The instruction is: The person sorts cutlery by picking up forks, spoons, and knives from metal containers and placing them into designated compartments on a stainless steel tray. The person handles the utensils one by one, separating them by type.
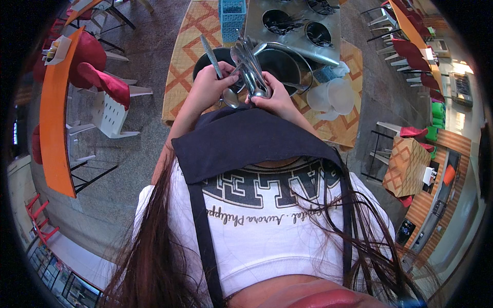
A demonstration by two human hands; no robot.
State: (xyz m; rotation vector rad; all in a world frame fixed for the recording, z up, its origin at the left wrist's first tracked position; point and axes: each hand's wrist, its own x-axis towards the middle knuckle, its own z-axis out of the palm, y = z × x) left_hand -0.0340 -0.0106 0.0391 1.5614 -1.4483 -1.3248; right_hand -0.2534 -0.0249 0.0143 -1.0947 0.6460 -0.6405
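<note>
My left hand [216,84] grips a metal spoon [230,98] with its bowl pointing down and its patterned handle rising above the thumb. A bundle of metal spoons [252,71] stands upright in my right hand [275,94], their bowls at the palm and their handles pointing away. Both hands are close together in front of the dark apron [250,142]. Beneath the left hand is a dark round basin [202,63], partly covered by the hand. Beyond the right hand sits another dark basin [279,65] with a metal rim; its contents are hard to make out.
A stainless steel cutlery holder [296,46] with several dark wells of utensils stands at the table's far side. Beside it is a blue plastic basket [233,23]. Translucent plastic pitchers [331,96] stand at right on the patterned tablecloth [342,133]. An orange table [57,115] and chairs are at left.
</note>
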